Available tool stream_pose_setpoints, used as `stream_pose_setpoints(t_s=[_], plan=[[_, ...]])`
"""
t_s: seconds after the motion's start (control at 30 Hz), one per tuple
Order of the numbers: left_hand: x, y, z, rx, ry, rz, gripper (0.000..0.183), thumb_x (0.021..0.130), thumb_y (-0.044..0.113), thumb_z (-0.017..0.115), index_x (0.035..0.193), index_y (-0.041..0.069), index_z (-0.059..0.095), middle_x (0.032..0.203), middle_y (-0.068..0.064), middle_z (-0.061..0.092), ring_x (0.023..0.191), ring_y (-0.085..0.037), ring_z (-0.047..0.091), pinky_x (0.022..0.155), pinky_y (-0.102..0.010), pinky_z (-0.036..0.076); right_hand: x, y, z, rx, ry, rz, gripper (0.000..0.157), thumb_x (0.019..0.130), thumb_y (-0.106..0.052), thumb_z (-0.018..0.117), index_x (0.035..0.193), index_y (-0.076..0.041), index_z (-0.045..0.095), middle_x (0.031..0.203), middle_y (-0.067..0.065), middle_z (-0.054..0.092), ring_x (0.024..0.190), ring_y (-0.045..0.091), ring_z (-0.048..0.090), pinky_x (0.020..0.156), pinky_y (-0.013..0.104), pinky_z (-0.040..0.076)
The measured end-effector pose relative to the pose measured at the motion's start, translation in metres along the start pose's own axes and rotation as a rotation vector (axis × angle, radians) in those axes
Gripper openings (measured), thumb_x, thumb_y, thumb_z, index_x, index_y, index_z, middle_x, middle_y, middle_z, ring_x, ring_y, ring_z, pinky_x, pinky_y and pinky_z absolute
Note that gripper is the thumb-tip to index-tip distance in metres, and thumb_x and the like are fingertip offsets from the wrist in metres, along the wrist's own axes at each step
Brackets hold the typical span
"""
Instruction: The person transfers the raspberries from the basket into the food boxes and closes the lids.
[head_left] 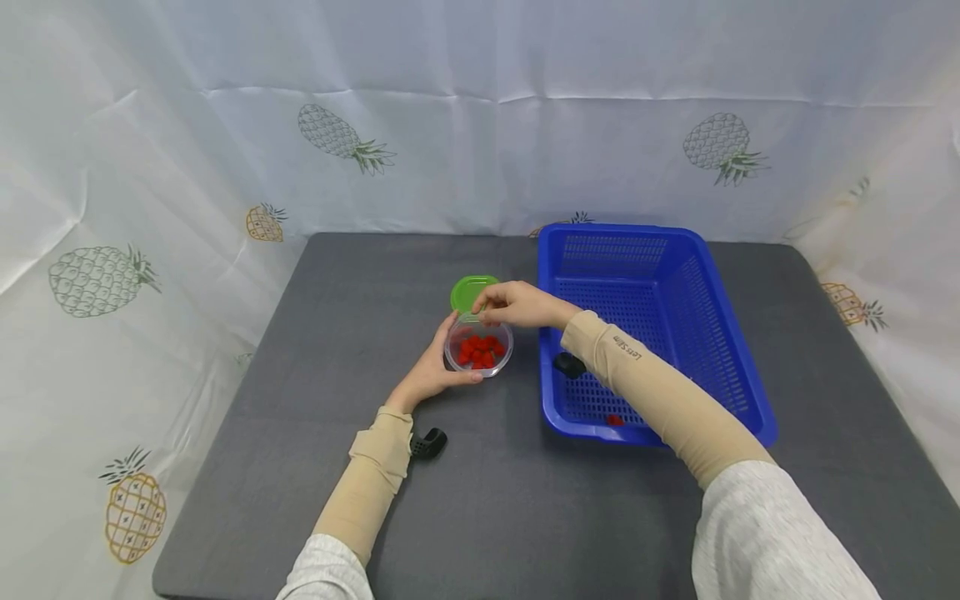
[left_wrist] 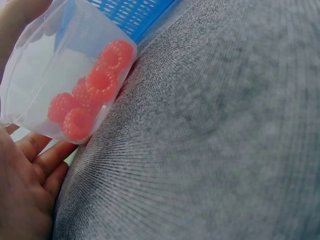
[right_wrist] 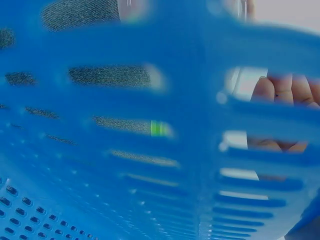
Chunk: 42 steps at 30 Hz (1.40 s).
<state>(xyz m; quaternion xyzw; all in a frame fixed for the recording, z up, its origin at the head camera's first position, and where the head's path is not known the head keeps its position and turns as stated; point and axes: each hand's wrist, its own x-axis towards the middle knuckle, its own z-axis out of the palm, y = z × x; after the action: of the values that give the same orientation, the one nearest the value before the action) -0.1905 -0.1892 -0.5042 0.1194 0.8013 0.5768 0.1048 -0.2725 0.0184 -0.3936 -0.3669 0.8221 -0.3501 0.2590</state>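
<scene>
My left hand (head_left: pixel 433 367) grips a small clear plastic container (head_left: pixel 508 353), thumb at the near side and fingers round the left and far side. Several red raspberries (head_left: pixel 480 352) lie in its bottom; in the left wrist view the container (left_wrist: pixel 40 75) leans over a grey surface. My right hand (head_left: pixel 517 304) is over the container's far rim, with bent fingers pointing down. Through the basket's slots in the right wrist view, its curled fingers (right_wrist: pixel 263 90) show beside the clear wall. I cannot tell whether they pinch anything.
A green lid (head_left: pixel 468 292) lies just behind the container on the dark grey table (head_left: pixel 337 333). To the right stands a blue slotted basket (head_left: pixel 546 267), with my right forearm across it. One small red piece (head_left: pixel 615 419) lies at its near end. White pineapple-print curtains (head_left: pixel 480 167) surround the table.
</scene>
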Motion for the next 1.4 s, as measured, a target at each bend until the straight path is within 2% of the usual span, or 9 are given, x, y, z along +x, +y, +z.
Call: stream_pose_setpoints(t_s=[0.23, 0.33, 0.5, 0.6, 0.7, 0.87, 1.0, 1.3, 1.4], plan=[[0.001, 0.001, -0.007, -0.015, 0.002, 0.049, 0.123, 0.062, 0.045, 0.083, 0.150, 0.031, -0.002, 0.157, -0.004, 0.011, 0.144, -0.025, 0.014, 0.115, -0.054, 0.013, 0.001, -0.008, -0.007, 0.121, 0.012, 0.074, 0.029, 0.095, -0.024, 0.052, 0.119, -0.008, 0.058, 0.110, 0.018, 0.064, 0.102, 0.031, 0.060, 0.091, 0.042, 0.048], [0.000, 0.002, -0.011, -0.053, -0.045, 0.050, 0.121, 0.067, 0.049, 0.079, 0.150, 0.026, -0.006, 0.156, -0.008, 0.016, 0.144, -0.027, 0.017, 0.114, -0.055, 0.013, 0.000, -0.011, -0.013, 0.208, 0.050, 0.134, 0.029, 0.094, -0.026, 0.053, 0.119, -0.011, 0.058, 0.115, 0.017, 0.062, 0.106, 0.032, 0.058, 0.093, 0.044, 0.046], [0.002, 0.015, -0.019, -0.144, -0.065, -0.049, 0.085, 0.092, 0.058, 0.038, 0.150, 0.016, -0.008, 0.156, -0.015, 0.012, 0.142, -0.032, 0.021, 0.114, -0.051, 0.019, 0.000, -0.019, -0.026, 0.482, 0.187, 0.244, 0.042, 0.094, -0.027, 0.055, 0.131, -0.009, 0.047, 0.129, 0.015, 0.054, 0.117, 0.030, 0.052, 0.100, 0.044, 0.043], [0.013, 0.029, -0.030, -0.313, -0.025, -0.122, 0.074, 0.095, 0.060, 0.011, 0.150, 0.013, -0.006, 0.156, -0.019, 0.007, 0.144, -0.033, 0.016, 0.116, -0.048, 0.018, 0.005, -0.022, -0.036, 0.712, 0.270, 0.300, 0.052, 0.096, -0.027, 0.052, 0.141, -0.009, 0.034, 0.139, 0.016, 0.045, 0.128, 0.031, 0.044, 0.106, 0.045, 0.038], [0.029, 0.042, -0.044, -0.505, -0.012, -0.181, 0.080, 0.089, 0.067, 0.001, 0.150, 0.016, -0.006, 0.156, -0.022, 0.002, 0.145, -0.034, 0.009, 0.117, -0.047, 0.014, 0.012, -0.021, -0.043, 0.839, 0.274, 0.381, 0.064, 0.097, -0.038, 0.046, 0.149, -0.012, 0.017, 0.149, 0.018, 0.030, 0.139, 0.033, 0.030, 0.110, 0.047, 0.031], [0.051, 0.055, -0.067, -0.710, -0.015, -0.285, 0.090, 0.079, 0.079, -0.001, 0.150, 0.024, -0.009, 0.155, -0.025, -0.006, 0.145, -0.036, -0.001, 0.118, -0.046, 0.005, 0.026, -0.011, -0.048, 0.972, 0.222, 0.508, 0.082, 0.093, -0.061, 0.028, 0.150, -0.016, -0.010, 0.157, 0.020, 0.001, 0.145, 0.037, 0.004, 0.116, 0.052, 0.015], [0.063, 0.057, -0.078, -0.776, 0.001, -0.354, 0.096, 0.073, 0.084, -0.002, 0.149, 0.027, -0.013, 0.155, -0.024, -0.008, 0.145, -0.036, -0.004, 0.118, -0.046, 0.002, 0.037, -0.002, -0.045, 1.098, 0.246, 0.561, 0.087, 0.088, -0.070, 0.021, 0.146, -0.021, -0.022, 0.155, 0.020, -0.013, 0.144, 0.038, -0.008, 0.116, 0.054, 0.005], [0.078, 0.052, -0.083, -0.869, -0.032, -0.425, 0.095, 0.075, 0.083, 0.000, 0.147, 0.024, -0.021, 0.153, -0.024, -0.015, 0.144, -0.036, -0.012, 0.118, -0.045, -0.005, 0.057, 0.014, -0.026, 1.105, 0.296, 0.628, 0.086, 0.084, -0.075, 0.013, 0.146, -0.027, -0.022, 0.155, 0.015, -0.019, 0.144, 0.034, -0.013, 0.116, 0.053, 0.000], [0.079, 0.053, -0.079, -0.867, -0.051, -0.437, 0.096, 0.073, 0.083, -0.002, 0.146, 0.024, -0.023, 0.154, -0.023, -0.014, 0.144, -0.036, -0.010, 0.118, -0.045, -0.006, 0.061, 0.015, -0.018, 1.088, 0.244, 0.642, 0.081, 0.087, -0.073, 0.015, 0.146, -0.030, -0.021, 0.156, 0.012, -0.016, 0.145, 0.035, 0.001, 0.115, 0.056, 0.009]])
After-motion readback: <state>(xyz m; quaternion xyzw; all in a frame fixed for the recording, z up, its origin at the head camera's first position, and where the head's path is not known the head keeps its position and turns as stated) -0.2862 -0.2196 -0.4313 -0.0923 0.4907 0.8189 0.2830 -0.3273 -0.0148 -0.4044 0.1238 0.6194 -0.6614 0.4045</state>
